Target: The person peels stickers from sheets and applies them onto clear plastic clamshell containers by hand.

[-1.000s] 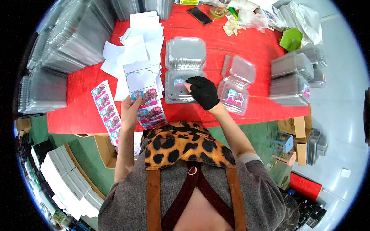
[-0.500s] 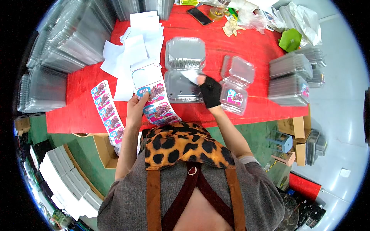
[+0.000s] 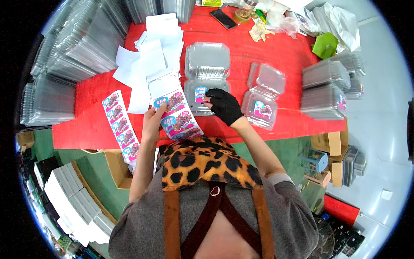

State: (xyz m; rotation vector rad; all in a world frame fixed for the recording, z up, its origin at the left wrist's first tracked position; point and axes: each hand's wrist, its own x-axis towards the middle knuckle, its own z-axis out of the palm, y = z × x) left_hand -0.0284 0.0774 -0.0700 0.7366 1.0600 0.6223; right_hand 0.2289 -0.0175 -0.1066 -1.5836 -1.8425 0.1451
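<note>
My left hand [image 3: 152, 123] is closed on the edge of a strip of grape-printed stickers [image 3: 180, 121], thumb on top, with bare white backing at its far end. In a black fingerless glove, my right hand [image 3: 225, 108] has its fingers curled at a grape sticker [image 3: 199, 93], which lies against an opened clear plastic clamshell box [image 3: 208, 60]; the hand covers the sticker's right part. Right of that hand, another open clamshell box [image 3: 266, 80] has a grape sticker [image 3: 262, 109] on its near half.
Stacked clear boxes stand at the left [image 3: 54, 99] and right [image 3: 321, 101] of the red table [image 3: 284, 47]. Loose white papers [image 3: 148, 56] and a second sticker strip [image 3: 120, 125] lie leftward. A phone [image 3: 223, 18], tape roll [image 3: 241, 16] and green box [image 3: 324, 45] sit farther back.
My right hand has moved slightly left and nearer me, bringing the sticker onto the box; its printed face now shows. My left hand stays on the sticker strip.
</note>
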